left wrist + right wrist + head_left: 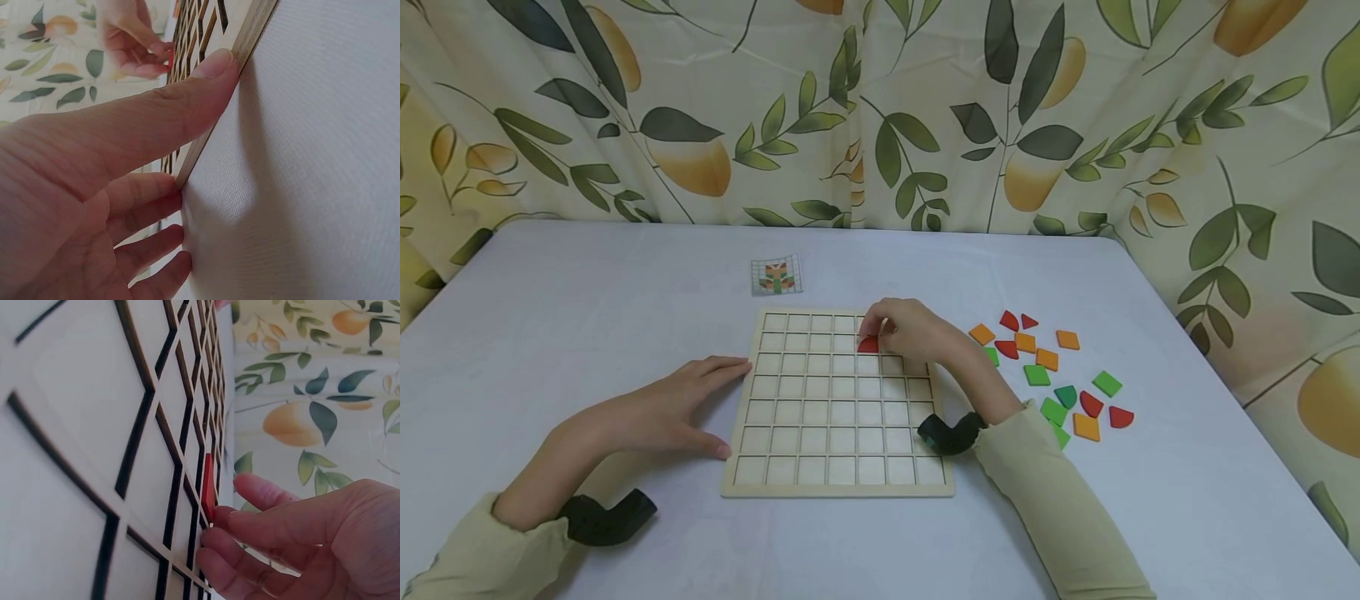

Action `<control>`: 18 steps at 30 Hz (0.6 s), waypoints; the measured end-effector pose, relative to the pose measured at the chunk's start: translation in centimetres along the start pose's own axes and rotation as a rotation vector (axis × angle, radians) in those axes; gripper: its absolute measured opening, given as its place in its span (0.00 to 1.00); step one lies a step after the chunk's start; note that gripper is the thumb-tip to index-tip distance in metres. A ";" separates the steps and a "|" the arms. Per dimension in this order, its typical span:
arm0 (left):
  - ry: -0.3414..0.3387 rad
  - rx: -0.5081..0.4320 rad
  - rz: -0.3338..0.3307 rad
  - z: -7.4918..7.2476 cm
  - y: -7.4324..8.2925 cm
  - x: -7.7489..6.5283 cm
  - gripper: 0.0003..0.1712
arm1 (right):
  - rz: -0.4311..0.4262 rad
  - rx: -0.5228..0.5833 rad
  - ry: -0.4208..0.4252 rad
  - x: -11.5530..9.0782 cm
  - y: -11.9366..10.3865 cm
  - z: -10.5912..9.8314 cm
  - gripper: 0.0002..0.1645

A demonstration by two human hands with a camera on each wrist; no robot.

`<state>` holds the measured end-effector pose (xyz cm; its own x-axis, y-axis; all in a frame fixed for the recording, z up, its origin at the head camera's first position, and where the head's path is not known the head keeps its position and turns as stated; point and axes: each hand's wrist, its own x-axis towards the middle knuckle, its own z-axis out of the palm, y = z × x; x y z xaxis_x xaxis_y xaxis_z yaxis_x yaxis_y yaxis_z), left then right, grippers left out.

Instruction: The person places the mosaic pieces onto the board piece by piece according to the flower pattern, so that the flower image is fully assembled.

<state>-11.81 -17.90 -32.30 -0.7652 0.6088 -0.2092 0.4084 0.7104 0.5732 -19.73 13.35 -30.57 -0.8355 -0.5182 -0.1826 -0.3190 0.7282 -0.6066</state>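
A square wooden grid board (838, 492) lies on the white table. My left hand (658, 408) rests at its left edge with straight fingers; the left wrist view has the thumb (212, 65) against the board's side. Over the board's upper right cells, my right hand (913, 329) pinches a red tile with a curved edge (868, 344). In the right wrist view the fingertips meet one end of this red tile (208, 487), which sits at the grid surface. Whether it lies fully inside a cell cannot be told.
Loose red, orange and green tiles (1037, 375) are scattered right of the board, some beneath the right forearm. Behind the board lies a small card with a coloured grid pattern (777, 275). A leaf-printed curtain (805, 108) hangs along the table's far edge.
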 end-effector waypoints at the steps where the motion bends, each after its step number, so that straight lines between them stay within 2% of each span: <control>1: 0.001 0.000 0.000 0.0 0.0 0.0 0.58 | -0.003 -0.004 0.003 0.0 0.0 -0.1 0.18; 8: 0.002 -0.005 -0.028 0.1 -0.1 0.0 0.58 | 0.039 0.007 0.036 -0.5 0.0 -1.3 0.14; 12: 0.007 -0.009 -0.007 0.1 -0.1 -0.1 0.58 | 0.056 0.012 0.077 -1.3 0.2 -2.5 0.14; 18: 0.000 -0.010 -0.014 0.0 0.0 -0.1 0.58 | 0.083 0.040 0.151 -2.4 1.3 -4.3 0.15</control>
<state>-11.71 -17.94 -32.28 -0.7708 0.5987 -0.2175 0.3924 0.7153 0.5783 -20.10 17.47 -27.63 -0.9170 -0.3814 -0.1165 -0.2308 0.7457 -0.6250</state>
